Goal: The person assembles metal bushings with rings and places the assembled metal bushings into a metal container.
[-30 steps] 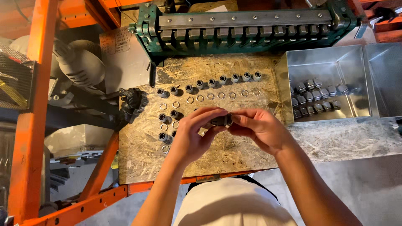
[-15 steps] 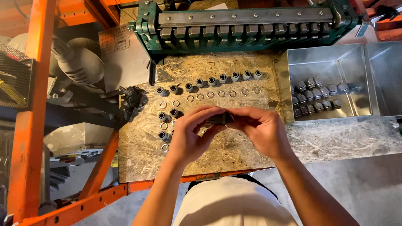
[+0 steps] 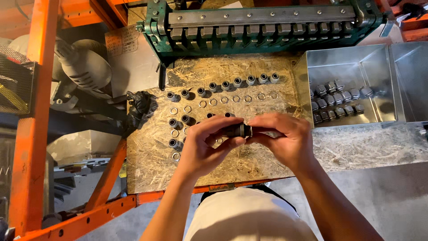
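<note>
A small dark cylindrical metal fitting (image 3: 237, 130) is pinched between the fingers of the left hand (image 3: 206, 145) and the right hand (image 3: 285, 139), held above the chipboard worktop (image 3: 151, 151), near rows of matching fittings (image 3: 223, 85).

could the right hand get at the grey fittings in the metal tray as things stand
Probably yes, once freed: the metal tray is open-topped, just right of the right hand, nothing covering the grey fittings. But both hands now hold a dark fitting.

Board (image 3: 249, 165) at centre showing speckled tan chip pattern; frame (image 3: 31, 134) at left glowing orange; machine (image 3: 267, 27) along top showing green; tray (image 3: 352, 67) at right shining silver-grey.
</note>
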